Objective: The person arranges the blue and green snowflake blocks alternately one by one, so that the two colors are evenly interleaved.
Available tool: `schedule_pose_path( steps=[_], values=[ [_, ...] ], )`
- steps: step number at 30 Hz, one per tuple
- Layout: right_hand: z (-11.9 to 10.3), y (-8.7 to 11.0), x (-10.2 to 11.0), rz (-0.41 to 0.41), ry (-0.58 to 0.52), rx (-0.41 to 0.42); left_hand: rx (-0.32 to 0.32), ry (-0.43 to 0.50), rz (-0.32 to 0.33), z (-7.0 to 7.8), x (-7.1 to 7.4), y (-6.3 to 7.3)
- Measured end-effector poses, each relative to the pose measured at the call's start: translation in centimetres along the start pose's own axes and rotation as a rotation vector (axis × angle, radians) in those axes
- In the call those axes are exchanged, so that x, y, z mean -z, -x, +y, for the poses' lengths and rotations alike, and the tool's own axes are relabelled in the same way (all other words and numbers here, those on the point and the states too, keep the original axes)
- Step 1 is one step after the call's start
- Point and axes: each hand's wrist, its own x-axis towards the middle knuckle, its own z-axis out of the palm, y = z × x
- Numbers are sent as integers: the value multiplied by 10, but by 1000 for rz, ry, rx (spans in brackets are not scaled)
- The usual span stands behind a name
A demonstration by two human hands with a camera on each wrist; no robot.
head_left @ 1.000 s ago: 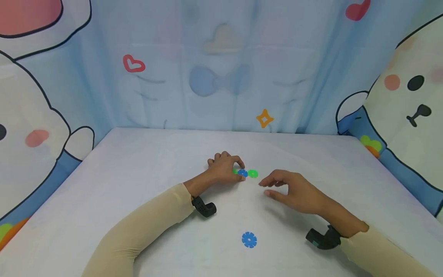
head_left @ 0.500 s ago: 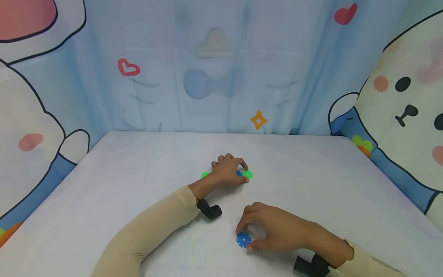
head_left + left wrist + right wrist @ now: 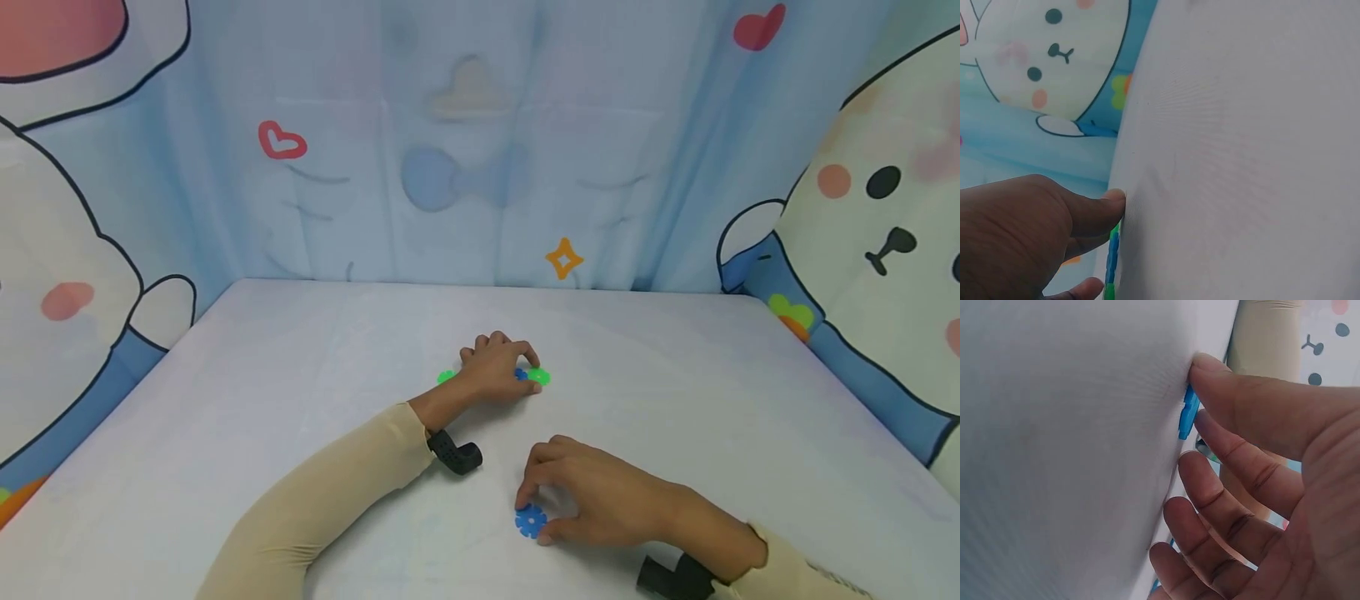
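In the head view a row of green and blue notched plastic discs lies on the far middle of the table, partly hidden by my left hand. A green disc forms its right end, a blue one shows beside it, and another green disc peeks out on the left. My left thumb and index finger grip the row near the right-end disc; the left wrist view shows the row edge-on. Nearer the front, my right hand pinches a loose blue notched disc by its edge between thumb and index finger.
A white cloth covers the table. Behind it hangs a light blue curtain printed with cartoon animals. Each wrist wears a black camera mount, the left one close over the cloth.
My right hand has come down toward the front and taken hold of the loose blue disc. The left hand has shifted right along the row to its right-end green disc.
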Motion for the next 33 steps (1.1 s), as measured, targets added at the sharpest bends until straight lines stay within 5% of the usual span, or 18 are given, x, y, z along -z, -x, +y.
schedule_pose_path(
  steps=[21, 33],
  values=[
    [1, -1, 1, -50, -21, -30, -9, 12, 20, -1, -2, 0],
    [7, 1, -3, -8, -64, 75, 4, -6, 20, -2, -3, -1]
  ],
)
